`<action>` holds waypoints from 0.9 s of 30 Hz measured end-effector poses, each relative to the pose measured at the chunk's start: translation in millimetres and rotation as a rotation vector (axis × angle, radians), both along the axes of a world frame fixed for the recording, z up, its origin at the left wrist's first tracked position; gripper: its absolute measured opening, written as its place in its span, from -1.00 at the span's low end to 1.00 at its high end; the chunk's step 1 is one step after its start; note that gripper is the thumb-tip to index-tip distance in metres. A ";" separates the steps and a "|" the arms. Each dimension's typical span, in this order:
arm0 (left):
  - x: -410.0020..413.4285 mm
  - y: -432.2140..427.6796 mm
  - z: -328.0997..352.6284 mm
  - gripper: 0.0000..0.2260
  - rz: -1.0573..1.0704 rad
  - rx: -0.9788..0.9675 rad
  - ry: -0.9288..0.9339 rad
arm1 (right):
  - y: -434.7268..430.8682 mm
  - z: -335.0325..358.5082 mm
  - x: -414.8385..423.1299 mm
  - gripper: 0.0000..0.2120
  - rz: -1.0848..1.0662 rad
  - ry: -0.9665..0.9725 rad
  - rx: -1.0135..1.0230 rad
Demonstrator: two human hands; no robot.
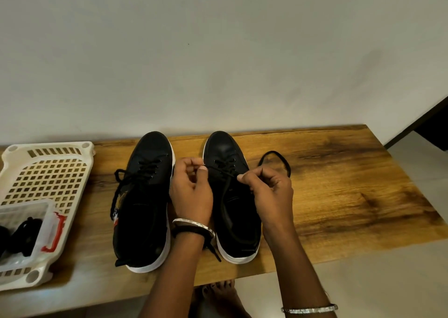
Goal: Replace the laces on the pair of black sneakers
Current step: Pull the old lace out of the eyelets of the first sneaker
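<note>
while the right-hand black sneaker point(236, 211) stands on the wooden table point(339, 196) beside its laced twin point(143, 196), left hand point(191, 191) and right hand point(269, 191) each pinch the black lace point(223, 172) taut over its eyelets point(232, 160); threading or unthreading, i cannot tell, so pull evenly, one crossing at a time.

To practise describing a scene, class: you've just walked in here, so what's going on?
A person is working on one black sneaker on the wooden table. The left hand and right hand each pinch its black lace above the eyelets, and a loop of it lies on the table. The other sneaker, beside a white basket, is laced with loose ends.
</note>
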State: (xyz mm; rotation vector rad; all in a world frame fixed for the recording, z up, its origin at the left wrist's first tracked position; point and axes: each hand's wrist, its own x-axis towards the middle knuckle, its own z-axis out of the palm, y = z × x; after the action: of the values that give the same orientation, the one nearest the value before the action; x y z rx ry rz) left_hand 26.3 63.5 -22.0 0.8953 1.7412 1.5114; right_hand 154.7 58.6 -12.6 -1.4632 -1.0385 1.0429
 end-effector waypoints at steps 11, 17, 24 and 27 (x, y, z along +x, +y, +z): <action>4.0 -10.5 1.1 -0.90 -0.292 0.153 1.144 | 0.5 -3.3 -0.1 -0.84 0.011 -0.040 0.046; 12.7 -7.0 -1.4 -0.93 -0.117 0.094 0.496 | 0.6 -2.3 -0.1 -0.82 0.013 -0.021 0.029; -4.1 -4.4 2.8 -0.85 -0.035 0.070 0.240 | 1.7 -5.5 -0.5 -0.82 -0.002 -0.047 0.013; -7.6 -4.8 2.0 -0.73 -0.203 0.169 0.651 | 1.8 -5.1 -1.0 -0.84 0.000 -0.045 0.011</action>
State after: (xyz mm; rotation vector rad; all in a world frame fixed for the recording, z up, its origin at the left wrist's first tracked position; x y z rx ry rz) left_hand 18.7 58.6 -20.1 1.7438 1.8863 1.3264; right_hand 153.8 60.3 -17.7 -1.4837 -1.0747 1.0070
